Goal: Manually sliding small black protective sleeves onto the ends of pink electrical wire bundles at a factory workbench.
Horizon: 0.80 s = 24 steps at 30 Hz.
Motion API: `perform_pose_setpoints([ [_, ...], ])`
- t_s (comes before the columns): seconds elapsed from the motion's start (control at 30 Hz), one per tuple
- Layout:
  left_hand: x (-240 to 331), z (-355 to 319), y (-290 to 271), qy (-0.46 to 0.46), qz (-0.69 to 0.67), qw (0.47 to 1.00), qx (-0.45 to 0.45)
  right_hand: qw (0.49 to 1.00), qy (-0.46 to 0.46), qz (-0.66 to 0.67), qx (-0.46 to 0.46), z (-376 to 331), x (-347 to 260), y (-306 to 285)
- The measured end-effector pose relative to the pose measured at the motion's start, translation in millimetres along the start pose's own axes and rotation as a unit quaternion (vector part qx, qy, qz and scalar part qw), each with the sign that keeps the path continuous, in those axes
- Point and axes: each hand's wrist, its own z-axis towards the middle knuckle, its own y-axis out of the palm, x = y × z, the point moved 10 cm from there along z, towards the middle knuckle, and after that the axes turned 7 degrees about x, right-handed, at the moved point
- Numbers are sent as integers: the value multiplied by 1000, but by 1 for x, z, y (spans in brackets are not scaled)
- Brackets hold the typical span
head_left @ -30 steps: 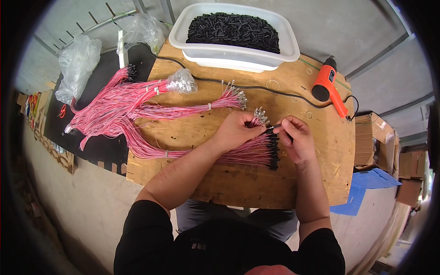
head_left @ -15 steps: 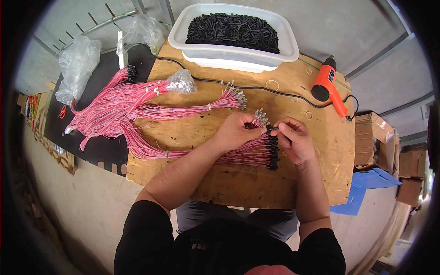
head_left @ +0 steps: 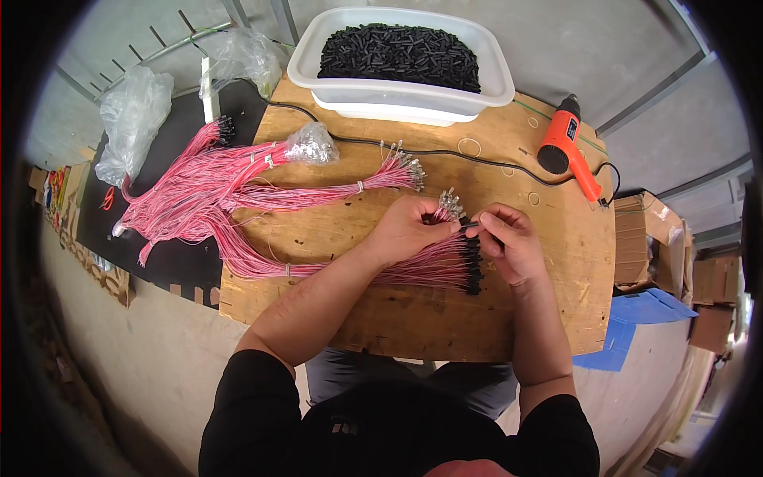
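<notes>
upper right: can't read heat gun's (head_left: pixel 567 148) label (head_left: pixel 572 129). mid-frame: pinching black tube (head_left: pixel 471 225) in right hand (head_left: pixel 513 241), pink wires (head_left: pixel 443 213) in left hand (head_left: pixel 404 230).

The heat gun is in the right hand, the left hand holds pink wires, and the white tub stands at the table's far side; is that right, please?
The heat gun is not in the right hand: the head view shows it lying on the table. The left hand does hold pink wires, and the white tub does stand at the far side.
</notes>
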Motion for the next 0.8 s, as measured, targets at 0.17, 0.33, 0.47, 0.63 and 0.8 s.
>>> perform_pose_setpoints([
  [0.17, 0, -1, 0, -17, 16, 1000, -1, 1000, -2, -9, -4, 0, 1, 0],
  [0.33, 0, -1, -1, -6, 17, 1000, 4, 1000, -7, -14, -11, 1, 2, 1],
  [0.47, 0, 0, 0, -6, 13, 1000, -1, 1000, -8, -17, -10, 1, 2, 0],
  [0.63, -2, 0, 2, 10, -6, 1000, 10, 999, -40, -25, 22, 3, -7, -7],
  [0.8, 0, -1, 3, 48, 34, 998, 7, 993, -81, -51, 67, 2, -18, -21],
])
